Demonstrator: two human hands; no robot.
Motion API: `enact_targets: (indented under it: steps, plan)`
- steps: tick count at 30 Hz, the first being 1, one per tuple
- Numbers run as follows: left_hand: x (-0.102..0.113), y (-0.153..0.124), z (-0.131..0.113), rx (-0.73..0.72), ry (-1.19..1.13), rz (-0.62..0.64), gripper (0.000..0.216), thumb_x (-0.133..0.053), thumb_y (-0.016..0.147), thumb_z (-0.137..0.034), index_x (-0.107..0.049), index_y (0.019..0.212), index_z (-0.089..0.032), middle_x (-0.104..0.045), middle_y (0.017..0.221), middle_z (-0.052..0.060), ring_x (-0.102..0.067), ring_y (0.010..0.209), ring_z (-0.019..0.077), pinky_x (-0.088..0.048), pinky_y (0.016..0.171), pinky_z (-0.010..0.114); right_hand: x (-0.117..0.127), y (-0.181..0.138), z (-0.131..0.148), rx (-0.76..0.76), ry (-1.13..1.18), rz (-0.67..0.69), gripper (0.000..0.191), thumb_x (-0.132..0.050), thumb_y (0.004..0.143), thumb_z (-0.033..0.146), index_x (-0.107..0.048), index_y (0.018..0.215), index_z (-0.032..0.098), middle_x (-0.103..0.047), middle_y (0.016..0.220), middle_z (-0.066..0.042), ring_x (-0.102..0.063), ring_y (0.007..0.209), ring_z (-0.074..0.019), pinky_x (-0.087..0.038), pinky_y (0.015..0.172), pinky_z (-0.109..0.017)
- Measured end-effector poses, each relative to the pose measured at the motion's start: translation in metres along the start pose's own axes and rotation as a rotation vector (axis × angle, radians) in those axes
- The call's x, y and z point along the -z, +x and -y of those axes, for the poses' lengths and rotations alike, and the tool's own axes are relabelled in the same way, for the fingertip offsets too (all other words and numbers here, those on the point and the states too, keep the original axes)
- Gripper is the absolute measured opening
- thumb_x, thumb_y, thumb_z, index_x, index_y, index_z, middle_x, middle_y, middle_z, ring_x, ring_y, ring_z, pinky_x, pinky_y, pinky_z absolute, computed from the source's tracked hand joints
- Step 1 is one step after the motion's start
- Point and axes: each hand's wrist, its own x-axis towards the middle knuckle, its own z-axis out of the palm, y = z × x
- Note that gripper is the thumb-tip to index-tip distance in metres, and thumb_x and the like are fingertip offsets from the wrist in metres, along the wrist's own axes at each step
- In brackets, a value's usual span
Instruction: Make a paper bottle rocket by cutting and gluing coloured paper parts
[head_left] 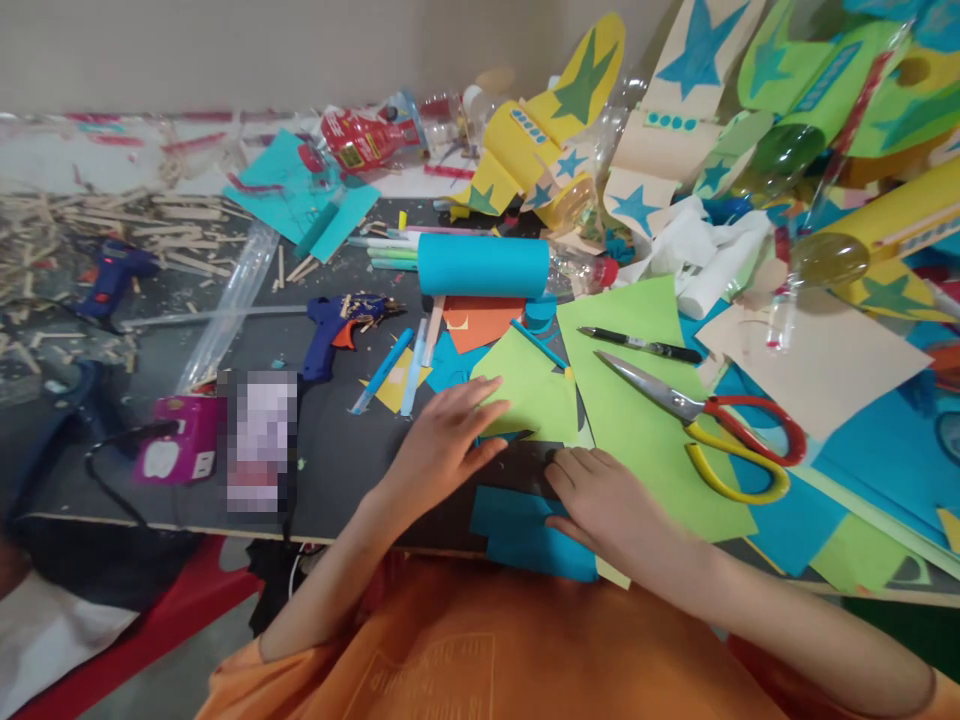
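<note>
My left hand point(442, 440) lies flat with fingers stretched out, pressing on the lower edge of a light green paper piece point(529, 385) on the dark table point(337, 440). My right hand point(604, 500) rests beside it, fingers bent down on a blue paper piece point(517, 535) at the table's near edge, next to a larger green sheet point(645, 420). Scissors point(712, 425) with red and yellow handles lie on that sheet, and a black pen point(645, 346) lies above them.
A blue paper-wrapped roll point(484, 265) lies behind the hands. A blue glue gun point(337, 325) and pens point(397, 365) lie to the left, a pink power strip point(180, 440) further left. Paper planes on bottles point(547, 140) crowd the back right. Wooden sticks point(75, 230) litter the far left.
</note>
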Motion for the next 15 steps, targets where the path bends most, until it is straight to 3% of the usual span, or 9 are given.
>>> enact_targets:
  steps: [3,8,12,15]
  plan:
    - [-0.017,-0.017,-0.001,-0.003,0.169,0.102,0.041,-0.046,0.101,-0.036,-0.054,0.140,-0.025,-0.052,0.151,0.013,-0.050,0.140,0.0297,-0.043,0.113,0.050,-0.006,0.002,0.000,0.086,0.027,0.032,0.007,-0.067,0.087,0.021,-0.067,0.080,0.021,-0.072,0.077,-0.009,-0.067,0.069,-0.0250,-0.054,0.061,-0.037]
    - [-0.016,-0.036,0.008,0.038,0.172,0.082,0.041,-0.038,0.102,-0.020,-0.059,0.136,-0.027,-0.056,0.148,0.010,-0.051,0.140,0.0275,-0.043,0.115,0.051,0.008,0.014,-0.021,0.139,0.240,0.092,0.023,-0.050,0.095,0.014,-0.062,0.077,0.021,-0.069,0.074,-0.006,-0.063,0.062,-0.0201,-0.049,0.056,-0.033]
    - [-0.007,-0.040,0.010,0.188,-0.174,-0.057,0.039,-0.038,0.102,-0.027,-0.056,0.137,-0.023,-0.058,0.146,0.012,-0.049,0.141,0.0265,-0.041,0.118,0.050,0.022,0.026,-0.050,-0.017,0.663,0.062,0.022,-0.053,0.097,0.023,-0.055,0.075,0.023,-0.062,0.070,0.000,-0.056,0.058,-0.0142,-0.044,0.056,-0.028]
    - [-0.007,-0.025,0.007,0.357,-0.624,-0.221,0.050,-0.037,0.101,-0.047,-0.050,0.140,-0.019,-0.060,0.142,0.017,-0.058,0.133,0.0276,-0.050,0.110,0.045,0.028,0.037,-0.070,-0.198,0.892,-0.177,0.019,-0.056,0.093,0.032,-0.054,0.077,0.022,-0.058,0.069,0.002,-0.050,0.057,-0.0117,-0.039,0.054,-0.025]
